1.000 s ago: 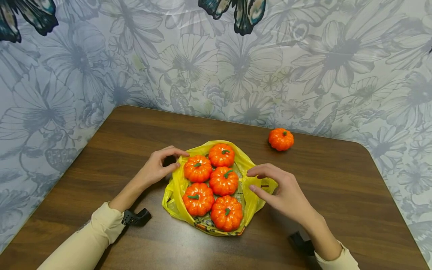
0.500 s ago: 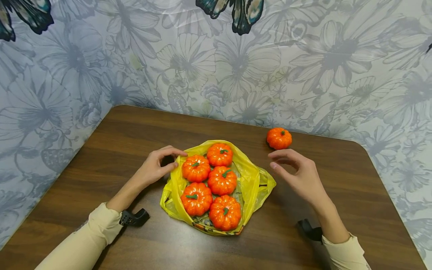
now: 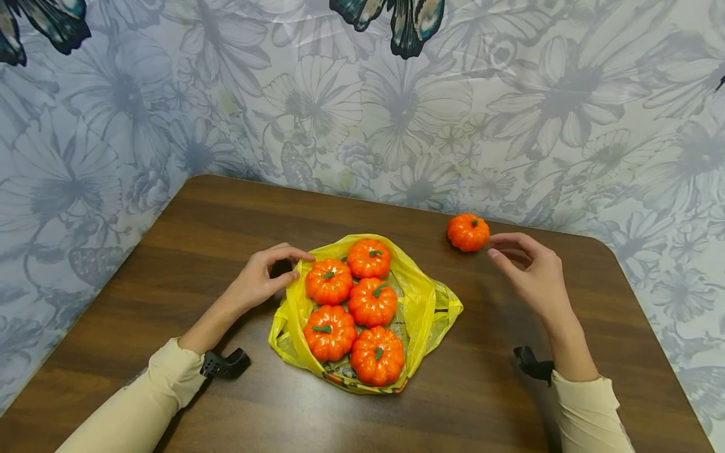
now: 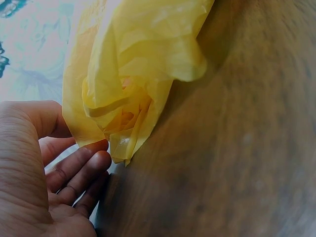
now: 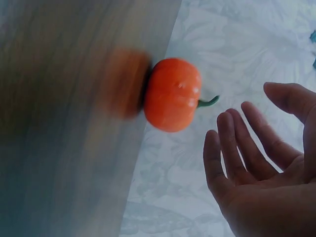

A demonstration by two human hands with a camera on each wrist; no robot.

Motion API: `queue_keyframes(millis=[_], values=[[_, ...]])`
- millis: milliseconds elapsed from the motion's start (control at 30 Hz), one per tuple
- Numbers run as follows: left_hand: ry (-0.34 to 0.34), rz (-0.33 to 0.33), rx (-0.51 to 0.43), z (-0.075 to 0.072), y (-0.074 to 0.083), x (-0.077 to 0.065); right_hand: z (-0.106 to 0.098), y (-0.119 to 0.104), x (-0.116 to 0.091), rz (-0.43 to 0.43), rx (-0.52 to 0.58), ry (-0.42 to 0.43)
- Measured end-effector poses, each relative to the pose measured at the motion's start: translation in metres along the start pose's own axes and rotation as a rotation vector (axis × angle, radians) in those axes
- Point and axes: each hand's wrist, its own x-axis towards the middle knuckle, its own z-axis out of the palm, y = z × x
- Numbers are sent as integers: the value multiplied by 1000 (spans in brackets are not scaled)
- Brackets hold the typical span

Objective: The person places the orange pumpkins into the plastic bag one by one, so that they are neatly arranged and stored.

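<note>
A yellow plastic bag [image 3: 421, 302] lies open on the table with several orange toy pumpkins [image 3: 373, 303] inside. At its left rim, my left hand [image 3: 262, 277] holds the bag's edge between thumb and fingers. The left wrist view shows the crumpled yellow plastic [image 4: 148, 49] against the fingertips, with the thumb tip hidden behind it. Another orange pumpkin [image 3: 467, 233] with a green stem sits outside the bag, near the table's back edge. My right hand [image 3: 535, 274] is just right of that pumpkin, fingers loosely bent. In the right wrist view, a gap separates the fingers from the lone pumpkin [image 5: 173, 95].
The brown wooden table [image 3: 255, 211] has its back edge close to the flower-patterned wall [image 3: 419, 126]. Black straps are worn on both wrists, including a left strap [image 3: 225, 365] and a right strap [image 3: 533, 365].
My right hand has left the bag's right rim and moved right and back to beside the lone pumpkin. The bag's right side has spread outward. My left hand stays at the left rim.
</note>
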Motion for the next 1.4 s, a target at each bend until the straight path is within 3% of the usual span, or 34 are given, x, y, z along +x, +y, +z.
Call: queue_keyframes(millis=[233,500,967,1200,1400], values=[[0,-2,-1,-1,0,0,3,10,13,83,-59,8],[-1,11,-4,0,0,1,5,13,21,111,-74,-12],[-9,3,-3,0,1,0,19,29,40,132,-99,-217],[-22,4,-11,-4,-2,5,24,28,44,129,-91,-175],[-38,-9,-30,-7,0,10,25,29,49,172,-71,-208]])
